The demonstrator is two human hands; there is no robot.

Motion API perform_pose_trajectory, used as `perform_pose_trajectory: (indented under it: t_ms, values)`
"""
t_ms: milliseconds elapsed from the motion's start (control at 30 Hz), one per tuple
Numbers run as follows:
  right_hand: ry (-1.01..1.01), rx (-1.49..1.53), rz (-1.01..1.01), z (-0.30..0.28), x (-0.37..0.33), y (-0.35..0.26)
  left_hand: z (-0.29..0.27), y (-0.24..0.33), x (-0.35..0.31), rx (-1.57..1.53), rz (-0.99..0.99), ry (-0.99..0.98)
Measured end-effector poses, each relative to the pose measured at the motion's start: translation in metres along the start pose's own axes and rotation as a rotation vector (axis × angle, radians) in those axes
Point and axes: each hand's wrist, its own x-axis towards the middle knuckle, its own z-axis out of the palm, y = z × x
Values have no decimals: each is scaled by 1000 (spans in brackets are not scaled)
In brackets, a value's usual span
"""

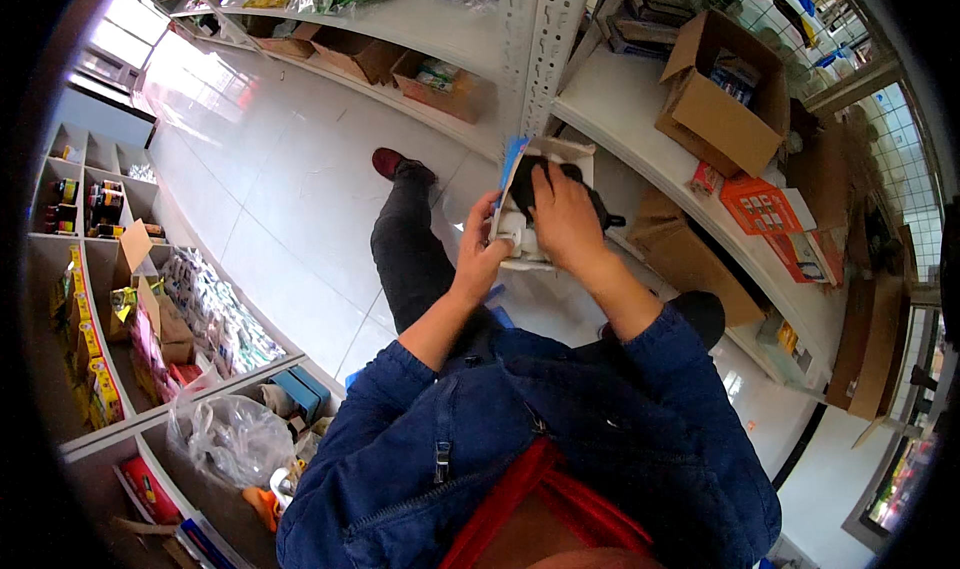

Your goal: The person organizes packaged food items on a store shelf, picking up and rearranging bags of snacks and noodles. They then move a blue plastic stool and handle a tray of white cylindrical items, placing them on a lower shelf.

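My left hand [482, 247] grips the left side of a small open carton [498, 209], white with a blue flap, fingers outside and thumb over the rim. My right hand [567, 214] reaches over the carton, its fingers bent onto a soft-looking black item [530, 177] partly inside it. The black item's exact kind cannot be made out. White pieces [518, 233] lie in the carton's near end, beside my left thumb. My right hand hides part of the black item and the carton's right side.
A white shelf [610, 104] on the right bears an open cardboard box [725, 109] and an orange box [760, 207]. Another shelf unit [430, 29] runs along the far side. Divided bins [90, 259] with packets stand at the left. My bent leg [412, 249] is close to the carton.
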Motion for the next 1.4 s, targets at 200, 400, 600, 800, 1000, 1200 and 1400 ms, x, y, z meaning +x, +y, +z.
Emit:
perform_pose_trajectory:
  t_ms: [200,400,600,800,1000,1200,1400]
  values:
    - [73,-52,-96,27,-15,-10,-16,-27,7,-40,-21,1]
    - [-23,221,188,23,-4,30,-12,-25,6,-129,-99,-23]
    - [207,619,412,-10,0,42,-22,-37,13,-239,-149,30]
    - [536,1020,545,-16,-25,92,-34,-20,16,-331,-137,61]
    - [489,1706,799,-21,-44,90,-39,-23,18,-385,-169,48]
    - [-106,1601,921,7,-56,76,-37,-33,12,-404,-193,26]
    - [-466,1078,577,63,-73,80,-41,-40,0,-293,-253,-32]
